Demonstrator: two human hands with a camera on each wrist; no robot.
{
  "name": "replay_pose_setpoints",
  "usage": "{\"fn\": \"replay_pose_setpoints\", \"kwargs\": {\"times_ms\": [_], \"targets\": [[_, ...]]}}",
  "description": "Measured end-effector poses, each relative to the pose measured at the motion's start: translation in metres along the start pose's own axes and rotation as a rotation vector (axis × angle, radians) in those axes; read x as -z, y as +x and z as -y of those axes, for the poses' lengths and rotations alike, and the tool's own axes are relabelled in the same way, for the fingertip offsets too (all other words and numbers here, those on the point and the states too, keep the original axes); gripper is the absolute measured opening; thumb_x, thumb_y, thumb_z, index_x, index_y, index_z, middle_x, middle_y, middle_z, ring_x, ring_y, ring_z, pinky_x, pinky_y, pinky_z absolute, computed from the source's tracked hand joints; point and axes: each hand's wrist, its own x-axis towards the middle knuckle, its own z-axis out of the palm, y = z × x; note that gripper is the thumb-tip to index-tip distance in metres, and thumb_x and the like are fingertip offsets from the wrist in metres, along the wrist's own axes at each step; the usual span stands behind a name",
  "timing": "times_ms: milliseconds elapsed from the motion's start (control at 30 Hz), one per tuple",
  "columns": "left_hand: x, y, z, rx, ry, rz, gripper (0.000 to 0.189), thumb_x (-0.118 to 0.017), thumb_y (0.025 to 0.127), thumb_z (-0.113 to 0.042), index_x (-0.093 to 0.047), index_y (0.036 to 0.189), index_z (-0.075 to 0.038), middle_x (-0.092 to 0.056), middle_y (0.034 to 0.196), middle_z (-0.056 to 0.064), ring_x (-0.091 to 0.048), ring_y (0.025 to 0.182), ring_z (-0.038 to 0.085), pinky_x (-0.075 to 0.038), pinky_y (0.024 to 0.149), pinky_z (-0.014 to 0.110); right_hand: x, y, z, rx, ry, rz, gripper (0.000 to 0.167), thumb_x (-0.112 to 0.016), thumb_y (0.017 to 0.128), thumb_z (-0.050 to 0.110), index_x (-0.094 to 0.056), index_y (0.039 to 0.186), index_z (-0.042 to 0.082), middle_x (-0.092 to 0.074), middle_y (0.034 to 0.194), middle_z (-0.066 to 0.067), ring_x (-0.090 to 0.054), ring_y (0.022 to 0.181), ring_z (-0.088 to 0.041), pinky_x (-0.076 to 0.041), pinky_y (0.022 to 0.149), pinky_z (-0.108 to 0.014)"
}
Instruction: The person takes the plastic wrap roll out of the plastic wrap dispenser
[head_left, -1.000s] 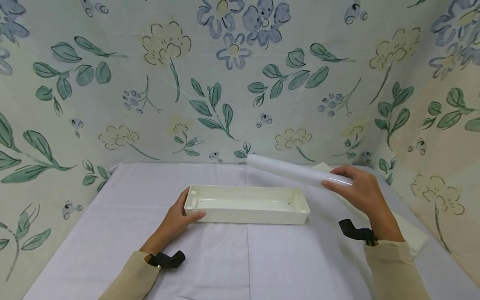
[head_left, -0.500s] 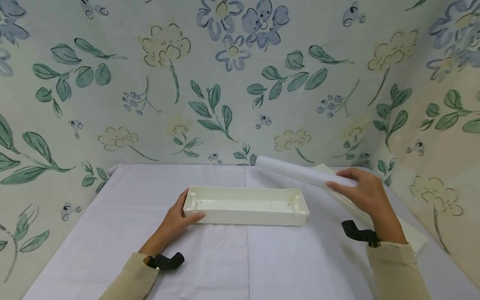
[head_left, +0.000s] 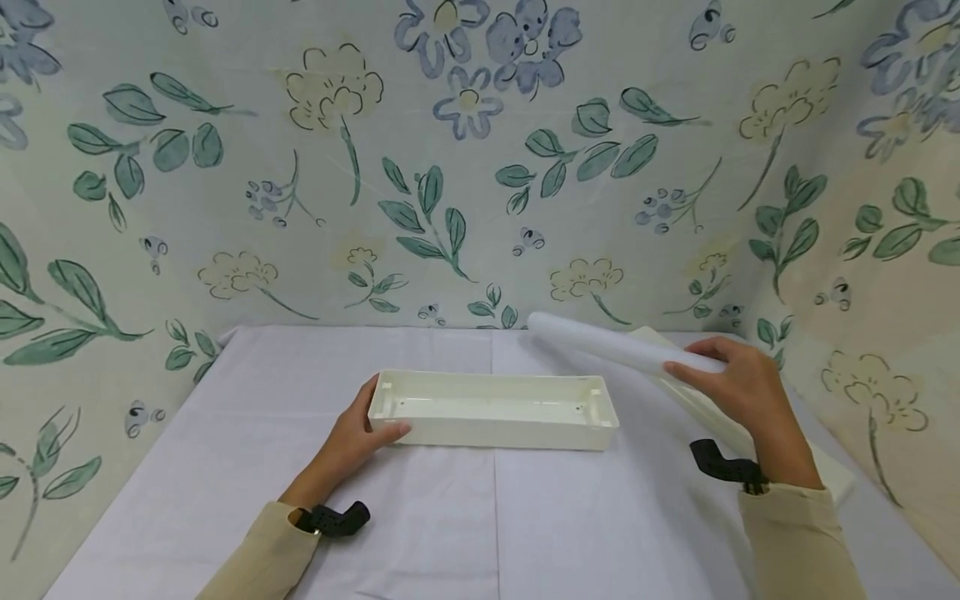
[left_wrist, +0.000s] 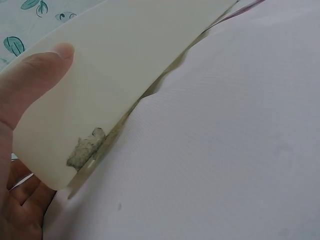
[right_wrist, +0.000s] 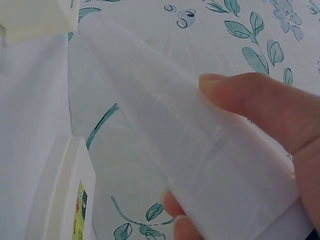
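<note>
My left hand [head_left: 356, 429] holds the left end of a long, open cream plastic box [head_left: 487, 433], thumb on its front wall. In the left wrist view that thumb lies on the smooth box wall [left_wrist: 120, 60], and a grey, rough patch [left_wrist: 86, 149] marks its lower edge. My right hand [head_left: 731, 379] grips one end of a roll of plastic film [head_left: 600, 337], held slanted above the table. Seen from the right wrist, the roll [right_wrist: 175, 125] looks translucent white, with thumb and fingers on opposite sides. Nothing lies inside the box.
Partly under the right hand and roll lies a long cream piece [head_left: 701, 400], perhaps a lid. A coloured label [right_wrist: 80, 210] shows on it in the right wrist view. White cloth [head_left: 427, 517] covers the table; floral fabric [head_left: 465, 167] hangs behind and along the sides.
My right hand has shifted slightly right with the roll, its far end sliding away from above the box. The left hand and box have stayed in place.
</note>
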Motion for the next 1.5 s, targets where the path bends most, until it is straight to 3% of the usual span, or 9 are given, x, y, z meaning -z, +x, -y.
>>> {"fn": "replay_pose_setpoints", "kwargs": {"times_ms": [733, 1067, 1500], "targets": [[0.0, -0.001, 0.0, -0.008, -0.011, 0.003, 0.104, -0.077, 0.077, -0.05, -0.013, 0.155, -0.023, -0.03, 0.155, 0.005, -0.03, 0.14, 0.029, -0.023, 0.111, 0.058, 0.007, 0.0, -0.007, -0.056, -0.037, 0.035, 0.063, -0.073, 0.08, 0.053, -0.063, 0.111, -0.002, -0.062, 0.112, -0.027, -0.056, 0.089, -0.038, -0.049, 0.064, -0.043], [0.0, -0.001, -0.001, 0.0, -0.001, 0.001, 0.105, -0.077, 0.077, -0.051, -0.013, 0.155, -0.022, -0.029, 0.155, 0.005, -0.03, 0.14, 0.029, -0.023, 0.111, 0.058, 0.009, 0.0, -0.009, -0.109, -0.05, 0.06, 0.067, -0.071, 0.081, 0.055, -0.061, 0.114, -0.002, -0.06, 0.114, -0.029, -0.056, 0.087, -0.038, -0.048, 0.06, -0.035], [-0.001, 0.0, -0.002, -0.003, -0.006, 0.002, 0.104, -0.077, 0.077, -0.05, -0.014, 0.155, -0.022, -0.031, 0.154, 0.006, -0.032, 0.139, 0.029, -0.024, 0.11, 0.058, 0.009, 0.001, -0.015, -0.117, -0.06, 0.073, 0.068, -0.071, 0.08, 0.057, -0.061, 0.113, -0.002, -0.059, 0.113, -0.028, -0.055, 0.086, -0.037, -0.048, 0.059, -0.033]]}}
